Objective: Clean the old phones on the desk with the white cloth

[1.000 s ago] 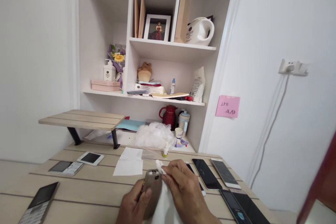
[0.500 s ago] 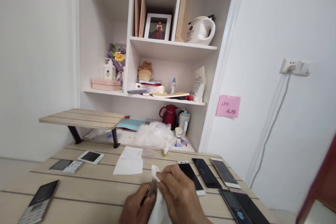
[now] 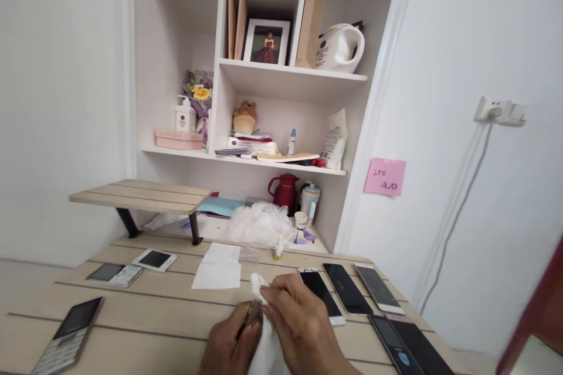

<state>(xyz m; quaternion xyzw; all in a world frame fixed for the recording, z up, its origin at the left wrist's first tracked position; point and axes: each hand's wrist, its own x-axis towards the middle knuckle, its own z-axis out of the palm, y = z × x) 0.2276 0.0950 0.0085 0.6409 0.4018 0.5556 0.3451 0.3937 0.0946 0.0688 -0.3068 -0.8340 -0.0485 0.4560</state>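
At the front of the table, my left hand (image 3: 229, 341) is closed around a slim dark phone-like object (image 3: 251, 314), seen edge-on and mostly hidden by the fingers. My right hand (image 3: 303, 323) pinches a white tissue (image 3: 266, 351) against that object's upper end. The tissue's tip pokes up above the fingers, and the rest hangs down between both hands. Just beyond my right hand lies a white phone with a black screen (image 3: 320, 292), partly covered by that hand.
Right of my hands lie more phones, including a black one (image 3: 347, 288) and a white-edged one (image 3: 379, 288). Left are a keypad phone (image 3: 70, 334), another keypad phone (image 3: 115, 275) and a small white device (image 3: 155, 259). A white sheet (image 3: 217, 266) lies ahead, near a raised wooden stand (image 3: 141, 194).
The camera view has shifted slightly. Both hands keep their hold, with the tissue's tip tilted a little further left and the right hand's fingers slightly shifted.
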